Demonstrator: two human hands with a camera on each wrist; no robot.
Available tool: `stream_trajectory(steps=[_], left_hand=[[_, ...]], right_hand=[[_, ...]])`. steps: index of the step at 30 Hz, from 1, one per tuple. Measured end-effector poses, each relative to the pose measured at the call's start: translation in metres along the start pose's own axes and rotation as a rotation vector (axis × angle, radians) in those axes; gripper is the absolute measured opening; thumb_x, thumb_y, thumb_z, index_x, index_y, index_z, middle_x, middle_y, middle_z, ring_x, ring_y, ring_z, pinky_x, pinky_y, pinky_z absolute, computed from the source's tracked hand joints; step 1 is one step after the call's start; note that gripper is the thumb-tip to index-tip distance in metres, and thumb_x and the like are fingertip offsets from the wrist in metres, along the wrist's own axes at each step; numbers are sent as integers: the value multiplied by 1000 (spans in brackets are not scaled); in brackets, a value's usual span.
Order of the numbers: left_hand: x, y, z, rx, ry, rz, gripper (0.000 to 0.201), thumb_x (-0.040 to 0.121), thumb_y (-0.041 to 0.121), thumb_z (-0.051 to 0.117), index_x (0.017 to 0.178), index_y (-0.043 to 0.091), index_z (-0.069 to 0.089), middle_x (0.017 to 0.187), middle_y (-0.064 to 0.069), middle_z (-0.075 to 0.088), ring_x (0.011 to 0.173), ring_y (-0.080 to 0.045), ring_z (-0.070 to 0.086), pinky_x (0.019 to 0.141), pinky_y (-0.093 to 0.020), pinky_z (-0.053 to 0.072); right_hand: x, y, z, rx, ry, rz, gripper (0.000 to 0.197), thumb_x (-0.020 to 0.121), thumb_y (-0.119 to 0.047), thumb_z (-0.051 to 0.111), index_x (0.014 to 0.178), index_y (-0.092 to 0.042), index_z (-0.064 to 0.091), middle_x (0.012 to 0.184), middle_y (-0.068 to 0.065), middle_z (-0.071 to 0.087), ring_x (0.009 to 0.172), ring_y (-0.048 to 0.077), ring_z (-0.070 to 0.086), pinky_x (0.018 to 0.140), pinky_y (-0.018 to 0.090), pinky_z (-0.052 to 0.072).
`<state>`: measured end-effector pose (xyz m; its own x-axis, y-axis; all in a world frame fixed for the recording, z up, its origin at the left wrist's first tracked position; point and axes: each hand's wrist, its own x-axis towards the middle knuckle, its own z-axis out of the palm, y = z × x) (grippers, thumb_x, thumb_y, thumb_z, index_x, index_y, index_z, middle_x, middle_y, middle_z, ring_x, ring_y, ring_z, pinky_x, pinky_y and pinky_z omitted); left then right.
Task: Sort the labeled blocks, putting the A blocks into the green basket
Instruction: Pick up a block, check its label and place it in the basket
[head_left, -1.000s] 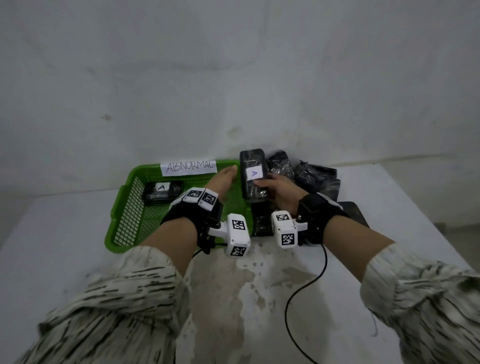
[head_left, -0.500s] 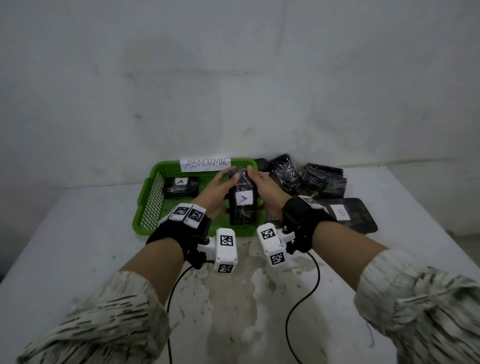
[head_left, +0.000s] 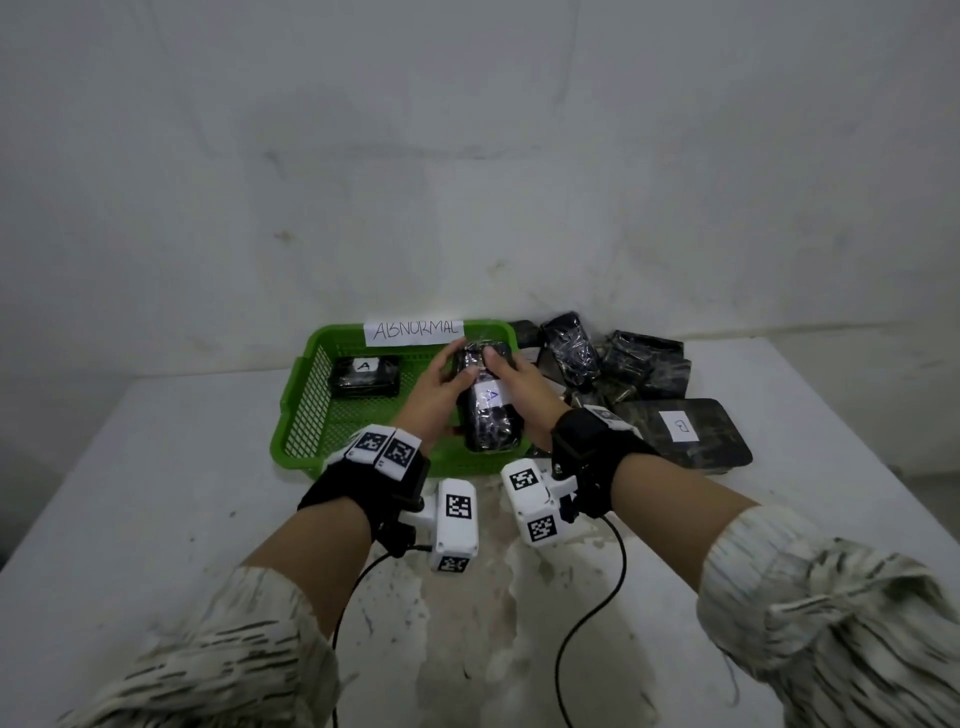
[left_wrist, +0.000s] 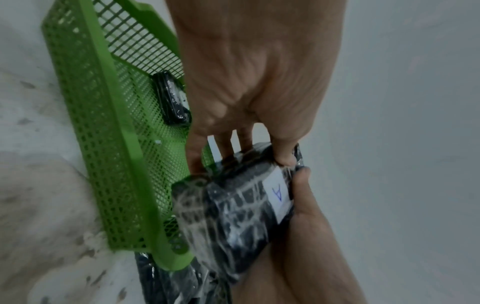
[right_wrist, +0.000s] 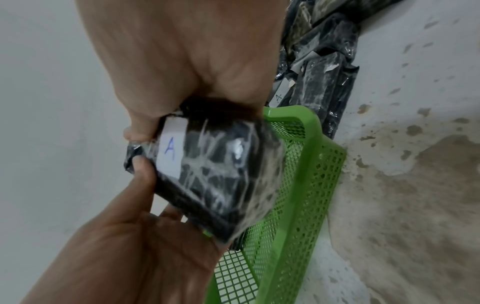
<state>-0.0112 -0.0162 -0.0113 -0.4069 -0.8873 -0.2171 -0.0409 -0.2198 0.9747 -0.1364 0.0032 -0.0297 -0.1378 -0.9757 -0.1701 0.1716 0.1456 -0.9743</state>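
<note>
A black, plastic-wrapped block with a white A label (head_left: 488, 402) is held in the air between both hands, over the right-hand part of the green basket (head_left: 311, 395). The left hand (head_left: 439, 387) grasps it from its left side, thumb on the top face near the label and fingers underneath. The right hand (head_left: 519, 387) grasps it from the right, thumb pressed on the upper end and fingers wrapped behind. To the left of the left hand, a second A block (head_left: 365, 376) lies flat on the basket's mesh floor. Beyond the fingertips, a paper sign reading ABNORMAL (head_left: 414, 330) is fixed to the basket's far rim. To the right of the right hand, a pile of wrapped black blocks (head_left: 623, 364) sits on the white table (head_left: 156, 493), just beside the basket. The nearest is a large flat block with a white label (head_left: 685, 434).
</note>
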Motion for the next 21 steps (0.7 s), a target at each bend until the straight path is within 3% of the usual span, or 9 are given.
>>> stream_trajectory(steps=[2, 4, 6, 9, 12, 14, 16, 18, 21], left_hand=[[-1, 1, -1, -40, 32, 6, 48, 97, 17, 47, 142, 31, 36, 135, -9, 48, 100, -19, 57, 82, -44, 50], [-2, 3, -3, -28, 44, 8, 49, 98, 19, 44, 144, 32, 31, 141, -8, 44, 112, -22, 53, 89, -47, 47], [-3, 3, -6, 19, 10, -17, 52, 99, 24, 42, 147, 34, 24, 148, -7, 37, 131, -28, 40, 97, -53, 39], [-6, 0, -8, 51, -41, -69, 61, 97, 26, 44, 149, 36, 13, 151, -5, 32, 134, -25, 36, 99, -53, 35], [-9, -5, -8, 41, -31, -13, 63, 98, 17, 43, 150, 33, 11, 150, -4, 34, 115, -12, 43, 85, -32, 45], [-7, -8, -9, -3, 3, 18, 60, 99, 14, 42, 150, 31, 14, 149, -6, 36, 110, -10, 45, 73, -20, 49], [-4, -9, -13, -64, 16, 14, 60, 98, 16, 44, 149, 32, 17, 149, -7, 37, 112, -13, 47, 69, -22, 52], [-4, -10, -16, -87, -8, -34, 60, 97, 21, 46, 147, 38, 18, 148, -5, 38, 111, -18, 48, 68, -31, 50], [-7, -12, -19, -78, -83, -102, 63, 95, 21, 49, 145, 44, 17, 145, -2, 40, 117, -26, 48, 81, -45, 50]], right_hand=[[-4, -2, 5, -34, 1, 51, 47, 96, -48, 48, 130, -15, 50, 134, 12, 57, 123, 28, 55, 107, 48, 42], [-9, -2, 10, -134, -47, 100, 69, 92, -62, 40, 145, -18, 38, 147, 8, 45, 135, 25, 43, 113, 48, 33], [-15, -3, 13, -188, -72, 146, 71, 93, -64, 31, 150, -22, 29, 155, 4, 32, 141, 24, 32, 118, 49, 22], [-16, 0, 8, -197, -50, 155, 70, 97, -58, 30, 151, -14, 23, 156, 7, 28, 142, 25, 30, 114, 41, 24], [-15, -1, 12, -166, -47, 151, 63, 99, -51, 35, 147, -10, 30, 146, 9, 43, 134, 25, 42, 102, 30, 34], [-14, 1, 16, -143, -53, 168, 67, 94, -57, 43, 145, -14, 36, 143, 6, 49, 130, 25, 48, 110, 37, 35], [-12, 3, 15, -119, -80, 188, 68, 91, -59, 49, 142, -16, 40, 139, 5, 53, 127, 25, 51, 110, 46, 36], [-16, -2, 16, -98, -73, 166, 52, 98, -46, 44, 137, -13, 44, 127, 5, 59, 119, 24, 56, 104, 41, 43], [-16, -1, 15, -85, -43, 136, 53, 99, -44, 41, 139, -9, 42, 133, 7, 56, 121, 24, 54, 105, 43, 44]])
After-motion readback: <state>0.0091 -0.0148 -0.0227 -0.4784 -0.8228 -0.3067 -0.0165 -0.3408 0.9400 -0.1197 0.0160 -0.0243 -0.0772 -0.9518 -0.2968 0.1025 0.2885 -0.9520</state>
